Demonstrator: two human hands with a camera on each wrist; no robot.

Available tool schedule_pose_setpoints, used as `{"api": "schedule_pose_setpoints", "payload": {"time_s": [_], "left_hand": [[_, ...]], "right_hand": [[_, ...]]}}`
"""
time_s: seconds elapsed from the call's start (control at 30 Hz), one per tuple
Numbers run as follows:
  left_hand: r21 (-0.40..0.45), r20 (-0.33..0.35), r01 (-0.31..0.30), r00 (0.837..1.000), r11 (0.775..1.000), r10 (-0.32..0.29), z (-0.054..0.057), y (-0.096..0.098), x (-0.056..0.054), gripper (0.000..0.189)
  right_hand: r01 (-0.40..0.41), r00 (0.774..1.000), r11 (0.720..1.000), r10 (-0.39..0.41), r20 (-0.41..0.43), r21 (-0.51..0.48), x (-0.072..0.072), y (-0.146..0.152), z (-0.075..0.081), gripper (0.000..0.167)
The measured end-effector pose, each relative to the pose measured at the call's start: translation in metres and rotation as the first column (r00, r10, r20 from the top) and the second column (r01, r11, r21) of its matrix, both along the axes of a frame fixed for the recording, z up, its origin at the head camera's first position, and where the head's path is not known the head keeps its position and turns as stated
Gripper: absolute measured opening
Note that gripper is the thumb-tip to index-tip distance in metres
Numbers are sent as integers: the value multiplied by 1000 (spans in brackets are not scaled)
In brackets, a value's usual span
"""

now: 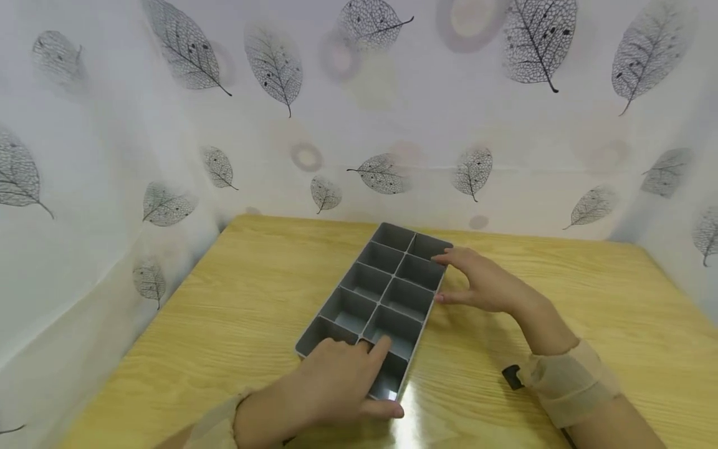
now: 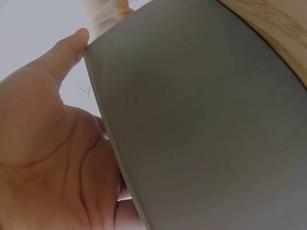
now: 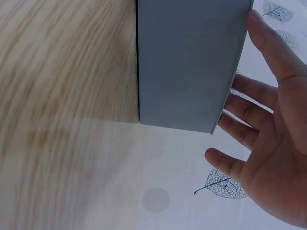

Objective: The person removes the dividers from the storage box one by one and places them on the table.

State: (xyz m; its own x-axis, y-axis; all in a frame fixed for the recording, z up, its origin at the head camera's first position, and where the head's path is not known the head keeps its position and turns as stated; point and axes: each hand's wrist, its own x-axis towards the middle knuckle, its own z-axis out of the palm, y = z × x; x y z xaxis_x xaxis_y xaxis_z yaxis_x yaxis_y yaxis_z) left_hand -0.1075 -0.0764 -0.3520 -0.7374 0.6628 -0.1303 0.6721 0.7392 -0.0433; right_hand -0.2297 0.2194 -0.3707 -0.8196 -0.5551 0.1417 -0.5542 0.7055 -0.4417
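A grey divided tray (image 1: 368, 274) with two rows of square compartments lies at a slant on the table. My left hand (image 1: 333, 381) grips its near end, fingers hooked over the rim into the near compartments and thumb at the near right corner. In the left wrist view, the tray's plain outer wall (image 2: 201, 115) fills most of the picture beside the palm. At the far right side, my right hand (image 1: 485, 280) holds the long rim, fingers reaching over it and thumb against the outside. The right wrist view shows the little finger apart from the tray (image 3: 192, 62). Compartments under the left hand are partly hidden.
The wood-grain table (image 1: 241, 287) extends around the tray. A pale cloth with leaf prints (image 1: 383, 173) hangs behind and at both sides. Beige bands (image 1: 572, 383) wrap the wrists, with a small black piece (image 1: 512, 377) by the right one.
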Motion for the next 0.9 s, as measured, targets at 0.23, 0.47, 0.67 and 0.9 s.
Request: {"api": "schedule_pose_setpoints", "payload": {"time_s": [0.23,0.47,0.67,0.9], "left_hand": [[33,82,38,996,999,-41,11,-14,-11,84],[20,64,29,998,999,-30,21,-28,-15,83],[21,35,29,999,999,-30,31,-33,-19,80],[61,42,-43,998,997,40,25,-45,-28,71]], "right_hand": [[-11,1000,998,12,-13,65,14,9,13,70],[-23,997,990,33,-75,141,19,7,27,57],[21,994,986,-3,-106,165,19,4,38,43],[80,997,976,-80,-5,204,33,6,38,16]]}}
